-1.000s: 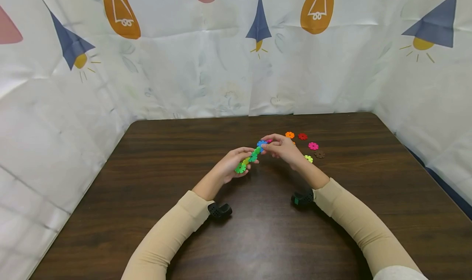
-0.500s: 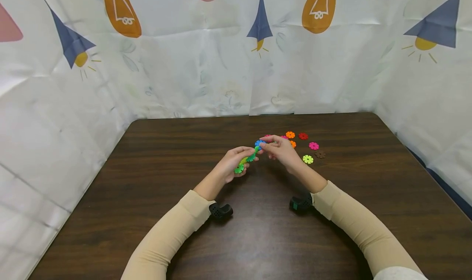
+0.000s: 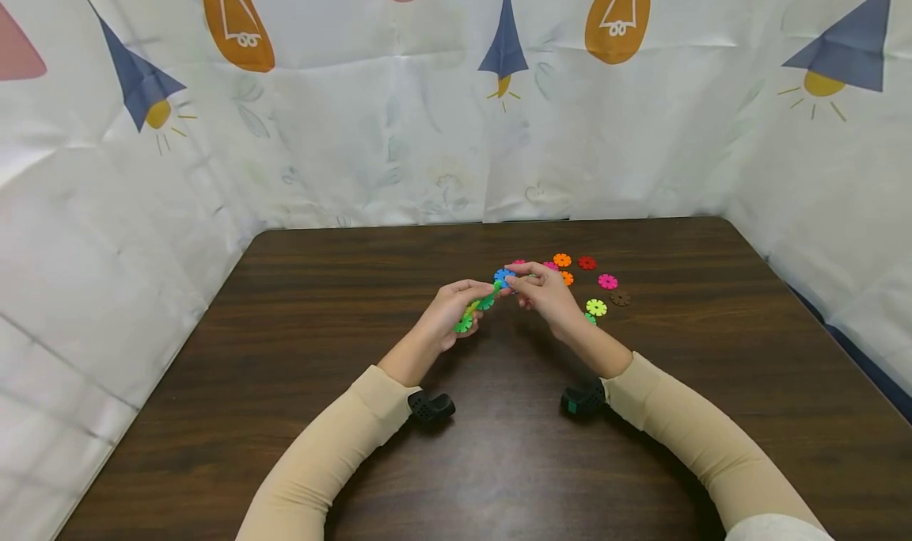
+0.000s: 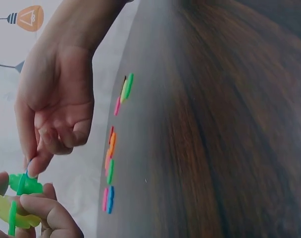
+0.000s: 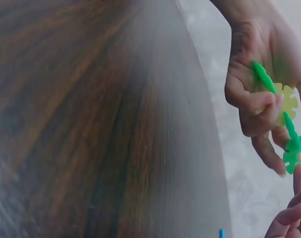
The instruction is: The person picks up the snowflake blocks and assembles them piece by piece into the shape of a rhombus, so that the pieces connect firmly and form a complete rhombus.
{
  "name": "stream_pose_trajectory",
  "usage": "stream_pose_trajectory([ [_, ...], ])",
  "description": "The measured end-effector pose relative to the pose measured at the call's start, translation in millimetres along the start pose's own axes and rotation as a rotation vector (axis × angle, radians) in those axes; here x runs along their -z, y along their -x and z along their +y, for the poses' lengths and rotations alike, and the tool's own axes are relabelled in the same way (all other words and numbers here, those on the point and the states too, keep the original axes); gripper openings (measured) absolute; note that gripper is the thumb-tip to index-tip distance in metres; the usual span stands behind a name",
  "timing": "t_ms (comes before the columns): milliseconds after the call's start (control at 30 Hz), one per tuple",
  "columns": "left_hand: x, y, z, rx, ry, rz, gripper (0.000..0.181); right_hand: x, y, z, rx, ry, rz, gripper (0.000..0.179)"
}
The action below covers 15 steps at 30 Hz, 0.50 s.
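Note:
My left hand [image 3: 445,315] grips a short chain of slotted flower-shaped plastic discs, linked at angles to one another. A green disc [image 3: 463,324] forms its near end, a yellow disc [image 5: 289,101] comes after it, and more green discs follow. My right hand [image 3: 545,297] pinches a blue disc [image 4: 29,166] between thumb and fingertip, against the chain's far green disc [image 5: 296,154]. In the left wrist view the blue one shows only as a thin edge, so how far it is slotted in cannot be seen. Both hands are raised above the table.
Loose discs lie on the dark wooden table [image 3: 342,303] behind and right of my right hand: orange [image 3: 562,260], red [image 3: 587,263], pink [image 3: 608,281], brown [image 3: 620,298] and yellow-green [image 3: 596,307]. Another blue disc [image 4: 110,200] lies nearby. A printed curtain [image 3: 442,129] borders the table.
My right hand has shifted slightly left, uncovering more loose discs beside its wrist. The chain has turned a little in my left hand. Both hands keep their hold.

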State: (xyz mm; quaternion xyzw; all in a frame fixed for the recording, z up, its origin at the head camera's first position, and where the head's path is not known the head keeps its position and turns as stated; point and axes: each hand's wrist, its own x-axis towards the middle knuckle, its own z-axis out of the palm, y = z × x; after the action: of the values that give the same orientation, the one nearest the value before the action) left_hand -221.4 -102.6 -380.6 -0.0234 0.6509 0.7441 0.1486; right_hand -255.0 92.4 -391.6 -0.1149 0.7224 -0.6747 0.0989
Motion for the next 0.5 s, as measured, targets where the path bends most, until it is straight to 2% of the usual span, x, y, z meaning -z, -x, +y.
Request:
stream_pose_trajectory([
  [333, -4.5, -1.2, 0.5, 0.007, 0.045, 0.026, 0.014, -6.9, 4.0, -0.7, 0.007, -0.052, 0.04, 0.036],
  [500, -4.3, -2.6, -2.1, 0.027, 0.049, 0.025, 0.016, -4.9, 4.9, 1.2, 0.005, -0.019, 0.029, 0.036],
])
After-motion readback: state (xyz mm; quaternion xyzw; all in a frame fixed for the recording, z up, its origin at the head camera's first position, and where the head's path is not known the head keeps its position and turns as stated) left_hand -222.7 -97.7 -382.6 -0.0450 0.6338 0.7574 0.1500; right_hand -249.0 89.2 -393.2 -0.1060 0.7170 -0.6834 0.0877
